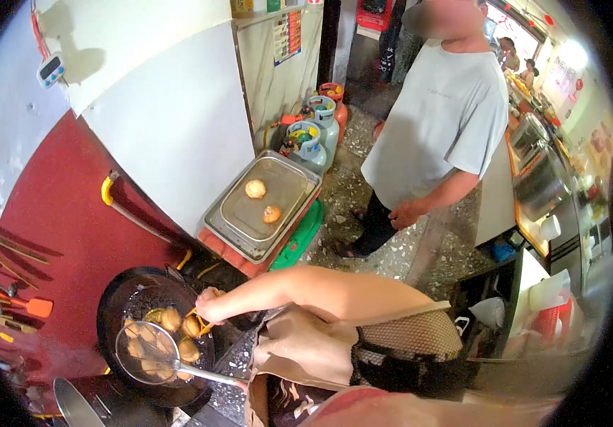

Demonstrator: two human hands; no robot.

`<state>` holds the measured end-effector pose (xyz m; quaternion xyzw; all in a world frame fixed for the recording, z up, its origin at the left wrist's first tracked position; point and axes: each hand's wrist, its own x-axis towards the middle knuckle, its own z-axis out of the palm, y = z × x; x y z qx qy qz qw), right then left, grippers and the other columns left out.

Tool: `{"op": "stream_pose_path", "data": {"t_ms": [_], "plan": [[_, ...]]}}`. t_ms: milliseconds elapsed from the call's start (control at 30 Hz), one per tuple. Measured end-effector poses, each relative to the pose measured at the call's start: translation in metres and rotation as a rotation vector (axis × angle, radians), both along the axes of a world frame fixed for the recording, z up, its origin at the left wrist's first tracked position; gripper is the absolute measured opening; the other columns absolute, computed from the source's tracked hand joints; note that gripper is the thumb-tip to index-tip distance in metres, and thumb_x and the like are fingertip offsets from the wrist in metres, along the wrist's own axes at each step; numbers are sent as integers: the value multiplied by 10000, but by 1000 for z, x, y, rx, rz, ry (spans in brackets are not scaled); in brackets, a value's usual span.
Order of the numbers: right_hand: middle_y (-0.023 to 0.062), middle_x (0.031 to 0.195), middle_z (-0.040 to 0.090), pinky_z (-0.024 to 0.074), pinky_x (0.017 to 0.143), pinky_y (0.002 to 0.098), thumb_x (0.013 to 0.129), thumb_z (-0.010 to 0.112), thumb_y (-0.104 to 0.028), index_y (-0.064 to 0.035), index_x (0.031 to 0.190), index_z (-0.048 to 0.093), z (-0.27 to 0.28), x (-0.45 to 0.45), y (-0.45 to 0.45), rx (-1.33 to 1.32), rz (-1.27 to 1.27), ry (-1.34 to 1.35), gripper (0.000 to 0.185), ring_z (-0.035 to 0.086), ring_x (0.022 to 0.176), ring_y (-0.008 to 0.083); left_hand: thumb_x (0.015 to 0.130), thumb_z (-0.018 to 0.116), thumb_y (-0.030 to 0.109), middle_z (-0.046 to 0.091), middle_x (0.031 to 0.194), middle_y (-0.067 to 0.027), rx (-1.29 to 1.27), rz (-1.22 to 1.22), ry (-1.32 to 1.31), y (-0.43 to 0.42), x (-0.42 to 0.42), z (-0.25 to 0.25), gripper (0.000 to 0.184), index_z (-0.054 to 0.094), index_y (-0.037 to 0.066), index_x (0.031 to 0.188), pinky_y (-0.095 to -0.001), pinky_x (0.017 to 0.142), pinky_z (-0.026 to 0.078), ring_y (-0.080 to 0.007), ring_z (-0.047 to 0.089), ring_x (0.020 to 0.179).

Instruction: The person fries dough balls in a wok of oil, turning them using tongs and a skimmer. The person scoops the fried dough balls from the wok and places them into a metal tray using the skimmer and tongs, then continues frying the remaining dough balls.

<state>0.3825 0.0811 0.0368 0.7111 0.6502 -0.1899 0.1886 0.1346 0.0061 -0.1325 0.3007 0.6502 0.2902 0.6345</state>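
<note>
My right hand (211, 306) is closed around yellow tongs (202, 324) at the right rim of a dark wok (111, 306). Several golden-brown fried dough pieces (170, 319) lie in the wok. A round wire skimmer (147, 353) is over the lower part of the wok, with several pieces showing in or through its mesh. The skimmer's long metal handle (210, 375) runs right to the brown apron (303, 345), where its end is hard to make out. At the bottom edge is a blurred bare forearm, apparently my left; its hand does not show.
Two fried pieces (255, 188) sit on a metal tray (229, 235) beyond the wok. Gas cylinders (308, 146) line the wall behind. A person in a grey shirt (438, 117) stands near the tray. Utensils (36, 307) hang at left; a metal pot (75, 402) is below the wok.
</note>
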Motion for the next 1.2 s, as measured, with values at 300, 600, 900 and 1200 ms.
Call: {"op": "stream_pose_path", "data": {"t_ms": [300,600,900,1200], "plan": [[98,921,623,476,630,426,501,788,-325,-53,918,646,-23,-1,6,-18,0,57,518,586,870,238,852,454,532,413,610,-30,-7,-33,33,11,-9,4,488,484,45,852,-252,447,335,-128,391,492],[89,951,631,508,678,361,529,798,-280,-22,955,634,-17,-18,-1,-87,-212,-43,524,606,890,217,853,451,537,406,602,-27,41,-63,-28,31,-108,-9,494,481,44,839,-246,440,329,-125,385,484],[75,986,623,489,706,361,553,788,-258,-38,1009,606,-18,-44,-16,-25,-341,-68,538,602,912,225,857,416,566,391,542,-14,100,-284,-42,37,-173,-22,523,466,68,703,-252,422,298,-127,395,467],[66,940,640,505,623,371,549,776,-278,-41,937,639,-11,-57,-19,-3,-333,-96,475,619,867,213,834,459,575,406,566,-18,35,-202,-126,36,-177,-26,528,482,60,716,-265,443,321,-136,402,490]]}}
